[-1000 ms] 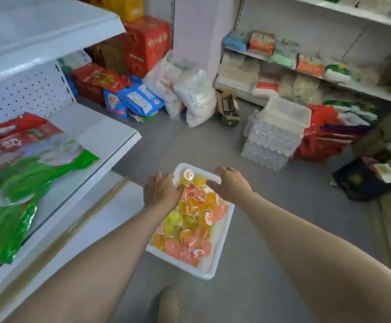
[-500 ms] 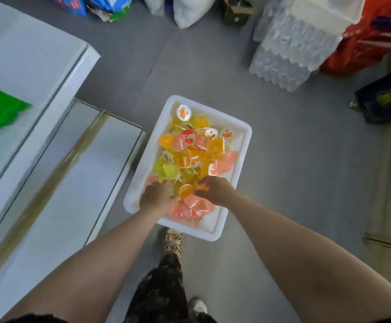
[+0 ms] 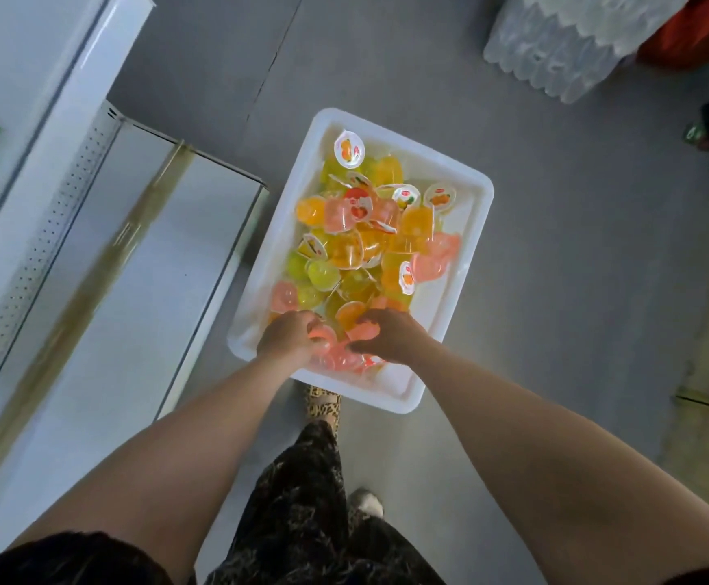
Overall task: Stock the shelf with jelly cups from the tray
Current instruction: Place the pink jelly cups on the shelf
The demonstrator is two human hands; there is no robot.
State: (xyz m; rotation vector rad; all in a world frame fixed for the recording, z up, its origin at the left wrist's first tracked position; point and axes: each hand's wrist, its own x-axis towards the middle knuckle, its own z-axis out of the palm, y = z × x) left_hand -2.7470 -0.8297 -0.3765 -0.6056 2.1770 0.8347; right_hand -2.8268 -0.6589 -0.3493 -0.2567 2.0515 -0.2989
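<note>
Both grips, left hand [image 3: 289, 337] and right hand [image 3: 391, 335], round pink jelly cups [image 3: 340, 357] (in white tray [image 3: 403, 390]).

The tray [image 3: 473, 230] sits on the floor [image 3: 576, 331], just right of the bottom shelf [image 3: 133, 297], with jelly cups [image 3: 357, 247] heaped inside. The left hand [image 3: 287, 339] and right hand [image 3: 393, 335] lie among the cups at its near edge.

Left hand [image 3: 288, 339] and right hand [image 3: 391, 336] curled, palms down — nearly touching.
</note>
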